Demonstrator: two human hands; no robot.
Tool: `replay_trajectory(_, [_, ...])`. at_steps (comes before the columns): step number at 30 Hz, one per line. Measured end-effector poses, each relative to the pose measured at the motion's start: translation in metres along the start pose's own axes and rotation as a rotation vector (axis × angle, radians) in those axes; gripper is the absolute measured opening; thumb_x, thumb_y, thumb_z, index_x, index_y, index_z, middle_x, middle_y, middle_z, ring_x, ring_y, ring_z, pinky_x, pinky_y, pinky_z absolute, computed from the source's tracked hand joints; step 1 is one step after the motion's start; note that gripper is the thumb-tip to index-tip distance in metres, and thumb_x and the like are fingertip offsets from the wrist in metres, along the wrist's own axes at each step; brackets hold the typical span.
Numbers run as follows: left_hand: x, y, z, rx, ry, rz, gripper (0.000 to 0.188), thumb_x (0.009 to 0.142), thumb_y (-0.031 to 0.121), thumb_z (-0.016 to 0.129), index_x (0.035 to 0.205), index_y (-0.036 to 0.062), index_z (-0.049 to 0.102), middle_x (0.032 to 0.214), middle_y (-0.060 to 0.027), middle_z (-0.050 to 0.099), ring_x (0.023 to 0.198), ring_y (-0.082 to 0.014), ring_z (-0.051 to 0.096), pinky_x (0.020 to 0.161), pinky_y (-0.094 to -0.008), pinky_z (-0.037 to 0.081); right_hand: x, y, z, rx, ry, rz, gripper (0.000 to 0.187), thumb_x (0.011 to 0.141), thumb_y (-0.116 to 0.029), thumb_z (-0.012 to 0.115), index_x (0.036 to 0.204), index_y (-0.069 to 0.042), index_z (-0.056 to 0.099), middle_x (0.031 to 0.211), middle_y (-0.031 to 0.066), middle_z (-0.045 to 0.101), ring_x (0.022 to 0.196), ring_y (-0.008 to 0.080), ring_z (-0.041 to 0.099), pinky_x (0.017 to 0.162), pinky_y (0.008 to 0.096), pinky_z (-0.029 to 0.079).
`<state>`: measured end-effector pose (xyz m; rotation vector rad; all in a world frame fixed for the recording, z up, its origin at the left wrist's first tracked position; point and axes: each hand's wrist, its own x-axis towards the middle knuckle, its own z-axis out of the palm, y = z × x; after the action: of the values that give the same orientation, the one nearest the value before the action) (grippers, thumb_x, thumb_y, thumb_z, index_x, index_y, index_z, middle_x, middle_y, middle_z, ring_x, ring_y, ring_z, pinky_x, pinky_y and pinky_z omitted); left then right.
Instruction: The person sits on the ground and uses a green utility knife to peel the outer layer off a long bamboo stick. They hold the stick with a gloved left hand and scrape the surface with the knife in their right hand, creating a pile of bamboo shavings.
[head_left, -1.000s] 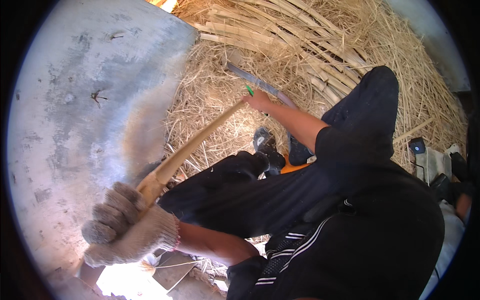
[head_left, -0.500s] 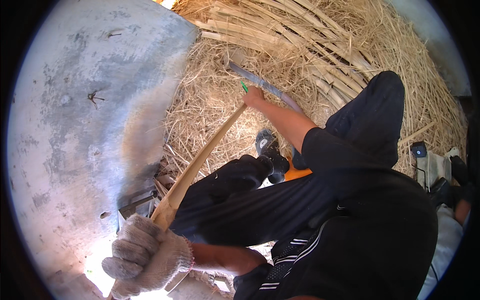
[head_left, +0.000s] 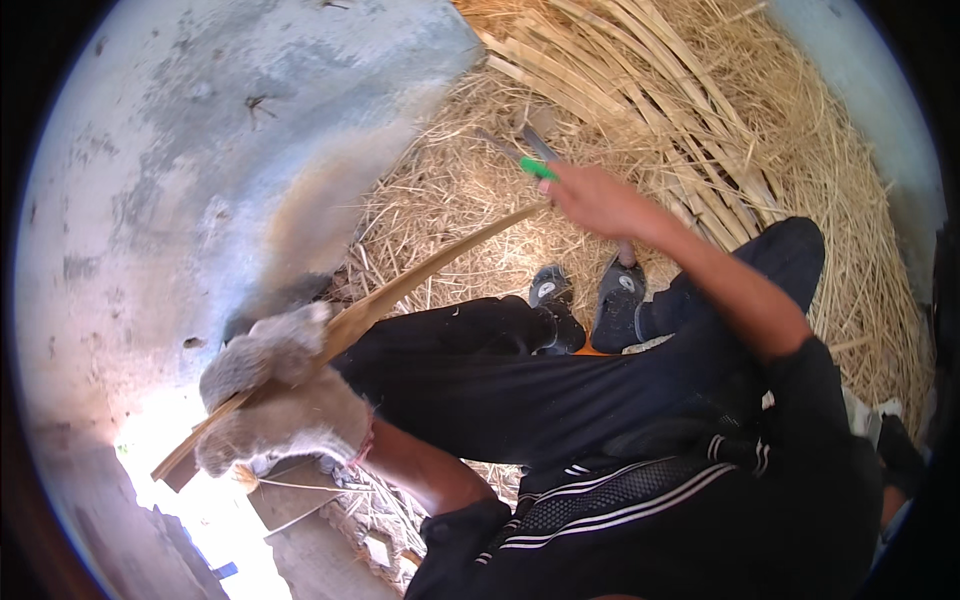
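Note:
My left hand (head_left: 300, 410), in a pale knitted glove, is closed round a long bamboo strip (head_left: 420, 273) at lower left. One short end of the strip sticks out below the glove; the long part slants up to the right. My bare right hand (head_left: 600, 200) grips the green handle (head_left: 537, 168) of a knife, whose thin blade points up and left. The strip's far end lies at the fingers of that hand; whether it touches them I cannot tell. Behind the right hand, a larger long-bladed knife (head_left: 540, 146) lies on the straw, partly hidden.
Fine shavings (head_left: 440, 190) cover the floor, with a pile of split bamboo strips (head_left: 660, 100) at the back. A stained grey wall (head_left: 180, 180) rises on the left. My shoes (head_left: 618, 300) rest on the shavings, legs bent. Bright light falls at lower left.
My right hand has moved right and turned, showing more of the green handle. The left hand has opened its grip angle, and the strip lies flatter, with its lower end now showing.

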<state>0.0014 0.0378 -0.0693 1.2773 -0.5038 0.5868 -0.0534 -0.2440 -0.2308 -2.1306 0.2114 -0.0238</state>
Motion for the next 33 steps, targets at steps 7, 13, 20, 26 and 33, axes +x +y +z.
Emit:
replay_trajectory(7, [-0.022, 0.006, 0.042, -0.09, -0.282, 0.195, 0.065, 0.085, 0.073, 0.047, 0.068, 0.0098, 0.047, 0.052, -0.002, 0.047, 0.04, -0.0179, 0.047, 0.043, -0.0407, 0.051, -0.111, -0.129, 0.039, 0.223, 0.048, -0.248, 0.027, 0.098, -0.022, 0.049, 0.105, 0.004, 0.046, 0.06, 0.0255, 0.058, 0.058, 0.0465, 0.059, 0.055, 0.0528, 0.047])
replay_trajectory(13, [-0.036, 0.022, 0.044, 0.08, -0.043, 0.089, 0.04, 0.097, 0.024, 0.05, 0.064, 0.0051, 0.041, 0.047, -0.0073, 0.044, 0.036, -0.0199, 0.049, 0.037, -0.0376, 0.048, -0.123, -0.145, 0.042, 0.012, 0.141, -0.233, 0.026, 0.098, -0.021, 0.049, 0.102, 0.005, 0.048, 0.059, 0.0244, 0.058, 0.059, 0.0435, 0.063, 0.052, 0.0489, 0.052])
replay_trajectory(20, [-0.044, 0.028, 0.064, -0.14, -0.061, 0.031, 0.034, 0.091, 0.019, 0.057, 0.06, 0.008, 0.045, 0.049, -0.0033, 0.045, 0.037, -0.0148, 0.043, 0.037, -0.0324, 0.045, -0.106, -0.094, 0.063, -0.006, 0.19, -0.089, 0.021, 0.096, -0.018, 0.052, 0.099, 0.003, 0.048, 0.056, 0.0266, 0.056, 0.055, 0.0457, 0.061, 0.05, 0.052, 0.048])
replay_trajectory(26, [-0.041, 0.025, 0.059, -0.112, -0.02, 0.026, 0.032, 0.09, 0.018, 0.056, 0.062, 0.0066, 0.047, 0.05, -0.004, 0.046, 0.038, -0.0159, 0.044, 0.038, -0.0342, 0.047, -0.106, -0.111, 0.073, 0.01, 0.31, -0.148, 0.024, 0.096, -0.019, 0.053, 0.102, 0.004, 0.047, 0.058, 0.0267, 0.057, 0.056, 0.0475, 0.06, 0.051, 0.0529, 0.049])
replay_trajectory(33, [-0.035, 0.022, 0.054, -0.083, 0.066, 0.049, 0.033, 0.088, 0.017, 0.058, 0.06, 0.0081, 0.044, 0.05, -0.0029, 0.043, 0.037, -0.015, 0.043, 0.037, -0.0317, 0.044, -0.104, -0.123, 0.07, -0.005, 0.256, -0.172, 0.023, 0.096, -0.019, 0.052, 0.098, 0.004, 0.05, 0.059, 0.0273, 0.058, 0.059, 0.0471, 0.061, 0.054, 0.0531, 0.05])
